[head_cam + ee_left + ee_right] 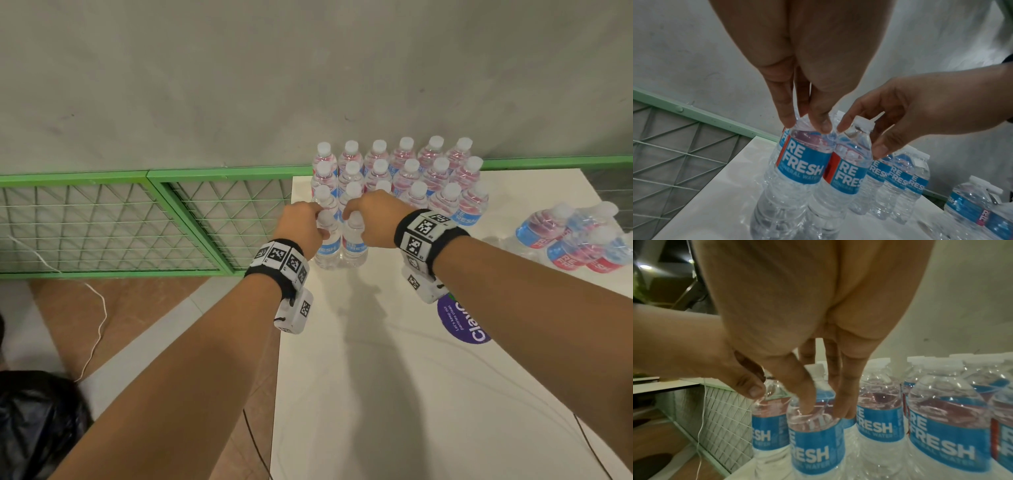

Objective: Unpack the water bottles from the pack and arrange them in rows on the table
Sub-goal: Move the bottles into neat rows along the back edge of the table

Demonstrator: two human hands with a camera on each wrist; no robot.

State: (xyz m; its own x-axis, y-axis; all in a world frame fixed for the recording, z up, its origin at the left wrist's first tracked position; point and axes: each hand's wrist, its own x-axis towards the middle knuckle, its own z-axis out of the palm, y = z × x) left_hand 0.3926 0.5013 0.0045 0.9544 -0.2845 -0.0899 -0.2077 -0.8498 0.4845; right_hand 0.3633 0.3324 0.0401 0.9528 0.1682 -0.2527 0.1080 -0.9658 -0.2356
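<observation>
Two clear water bottles with blue labels stand side by side on the white table (pixel 376 394), in front of the rows of upright bottles (pixel 404 171). My left hand (pixel 308 228) pinches the neck of the left bottle (pixel 327 248) from above; the left wrist view shows its fingertips (pixel 787 123) on the shoulder of that bottle (pixel 803 164). My right hand (pixel 364 217) grips the right bottle (pixel 354 245) the same way, with thumb and fingers (pixel 807 407) on the shoulder below the cap of that bottle (pixel 816 446). The torn pack (pixel 579 241) lies at the right, with several bottles on their sides in it.
The table's left edge runs just beside the left bottle; below it stands a green wire-mesh panel (pixel 102 226). A purple round sticker (pixel 462 325) lies on the table under my right wrist. A white cord (pixel 97 325) and a black bag (pixel 37 425) are on the floor.
</observation>
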